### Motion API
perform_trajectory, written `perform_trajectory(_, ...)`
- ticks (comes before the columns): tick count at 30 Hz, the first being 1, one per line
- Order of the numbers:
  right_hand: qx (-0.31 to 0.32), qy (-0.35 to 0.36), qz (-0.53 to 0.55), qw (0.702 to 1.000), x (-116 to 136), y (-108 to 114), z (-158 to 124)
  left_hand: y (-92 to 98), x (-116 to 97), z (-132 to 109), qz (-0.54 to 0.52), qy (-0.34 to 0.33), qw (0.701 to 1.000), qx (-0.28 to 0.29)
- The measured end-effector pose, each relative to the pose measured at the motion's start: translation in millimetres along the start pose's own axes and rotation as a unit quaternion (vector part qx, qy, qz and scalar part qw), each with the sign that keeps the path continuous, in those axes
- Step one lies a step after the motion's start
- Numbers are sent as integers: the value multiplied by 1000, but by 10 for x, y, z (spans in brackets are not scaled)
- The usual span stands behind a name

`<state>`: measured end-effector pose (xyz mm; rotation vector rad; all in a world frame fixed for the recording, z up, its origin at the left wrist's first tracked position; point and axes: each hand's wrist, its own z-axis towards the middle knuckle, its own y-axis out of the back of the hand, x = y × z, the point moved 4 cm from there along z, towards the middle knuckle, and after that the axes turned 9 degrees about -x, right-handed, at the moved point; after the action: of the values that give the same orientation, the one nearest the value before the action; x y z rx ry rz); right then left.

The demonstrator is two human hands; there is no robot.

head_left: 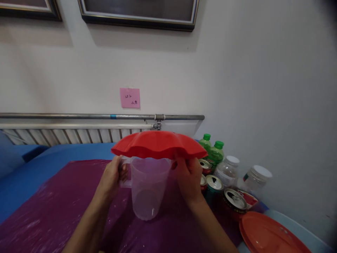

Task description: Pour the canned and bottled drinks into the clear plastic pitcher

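A clear plastic jug (pixel 149 188) stands on a purple cloth (pixel 60 207). My left hand (pixel 112 177) is wrapped round the jug's handle on its left side. My right hand (pixel 188 177) pinches the near right rim of a red wavy-edged plate (pixel 158 144), held level just over the jug's mouth. The jug looks empty.
To the right stand two green-capped bottles (pixel 214 151), two clear white-capped jars (pixel 228 168) and several drink cans (pixel 234 200). An orange plate (pixel 268 235) lies at the lower right. A radiator and pipe (pixel 105 116) run along the wall; a pink note (pixel 130 97) is stuck above.
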<state>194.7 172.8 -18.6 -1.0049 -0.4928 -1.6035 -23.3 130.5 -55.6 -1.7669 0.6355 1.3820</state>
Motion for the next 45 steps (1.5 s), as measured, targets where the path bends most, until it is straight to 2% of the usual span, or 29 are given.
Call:
perform_trajectory(4, 31, 15, 2, 999, -53, -33, -39, -1, -35, -22, 74, -23, 997, 13)
perform_trajectory(7, 43, 35, 4, 998, -44, -51, -63, 12, -45, -32, 104, -32, 994, 2)
perform_trajectory(11, 36, -7, 12, 999, -101, -81, -74, 73, -9, 17, 132, -25, 991, -6)
perform_trajectory(14, 37, -36, 24, 998, -174, -110, -79, 119, 3, 61, 146, -45, 988, -5)
perform_trajectory(23, 24, -42, 15, 999, -251, -106, -81, 92, -36, 4, 165, -67, 984, -8)
perform_trajectory(30, 37, -88, 39, 995, -374, -168, -100, 90, -88, 3, 205, -68, 976, -24)
perform_trajectory(40, 47, -89, 32, 994, -377, -168, -146, 75, -218, -97, 272, -84, 958, -30)
perform_trajectory(45, 47, -72, 21, 996, -368, -163, -153, 87, -216, -76, 294, -92, 951, -31)
